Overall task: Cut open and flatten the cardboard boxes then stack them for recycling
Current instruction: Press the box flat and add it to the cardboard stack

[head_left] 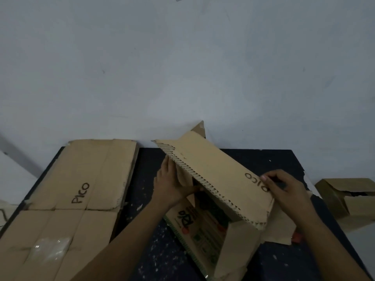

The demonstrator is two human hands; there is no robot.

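Note:
An opened brown cardboard box (215,175) marked "PICO" stands partly collapsed on the dark table (154,199), one long panel raised and tilted toward me, its corrugated edge showing. My left hand (172,185) reaches under that panel with fingers straight, touching the box's inner wall. My right hand (284,187) grips the panel's right end near the lettering, fingers curled over the edge. A printed flap (194,230) lies below. A stack of flattened cardboard (81,179), also marked "PICO", lies on the table's left side.
Another unflattened brown box (349,199) sits off the table's right edge. A pale wall rises directly behind the table. A small red object (297,237) peeks out by the box's right flap. A clear plastic piece (48,250) lies on the flattened stack.

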